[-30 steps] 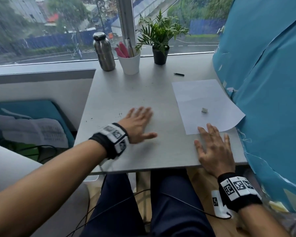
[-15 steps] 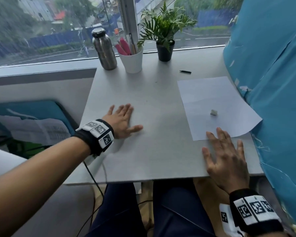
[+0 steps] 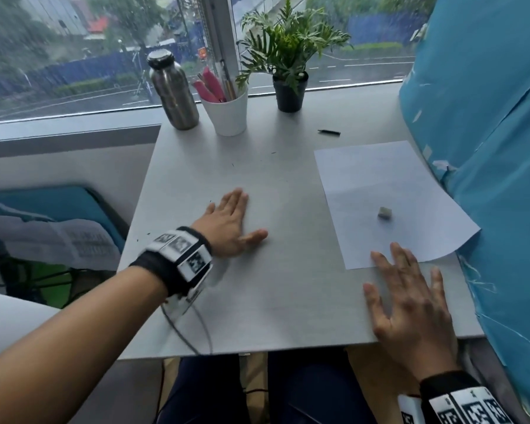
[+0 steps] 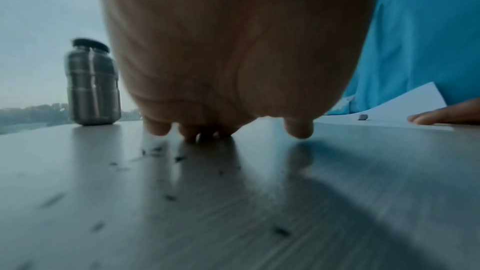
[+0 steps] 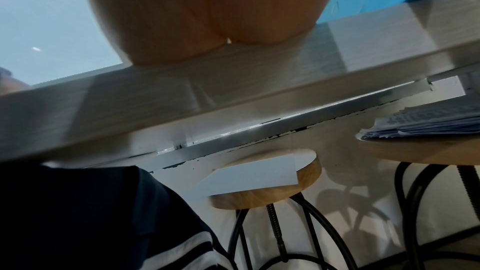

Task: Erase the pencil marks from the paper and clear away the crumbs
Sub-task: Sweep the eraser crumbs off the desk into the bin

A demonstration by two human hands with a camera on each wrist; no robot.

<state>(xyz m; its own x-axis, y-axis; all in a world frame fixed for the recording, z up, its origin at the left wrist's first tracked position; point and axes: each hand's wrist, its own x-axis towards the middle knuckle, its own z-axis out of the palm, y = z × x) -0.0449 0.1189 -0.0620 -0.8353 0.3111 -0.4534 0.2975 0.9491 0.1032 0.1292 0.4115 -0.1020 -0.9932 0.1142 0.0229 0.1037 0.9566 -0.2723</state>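
A white sheet of paper (image 3: 386,200) lies on the right side of the grey table (image 3: 273,301), with a small grey eraser (image 3: 384,213) on it. My left hand (image 3: 231,223) lies flat with straight fingers on the table's left middle. Dark eraser crumbs (image 4: 170,197) are scattered on the table around and in front of it. My right hand (image 3: 407,295) rests flat at the near right edge, its fingertips (image 3: 380,258) touching the paper's near edge. In the left wrist view the eraser (image 4: 363,117) and paper (image 4: 405,108) show at far right.
At the back stand a steel bottle (image 3: 172,90), a white cup of pens (image 3: 225,110) and a potted plant (image 3: 288,65). A black pencil (image 3: 329,132) lies behind the paper. Blue cloth (image 3: 487,148) bounds the right side. Wooden stools (image 5: 265,184) stand under the table.
My left hand has slid left and back across the table over the crumbs. My right hand has stayed at the paper's near edge. The head view has shifted.
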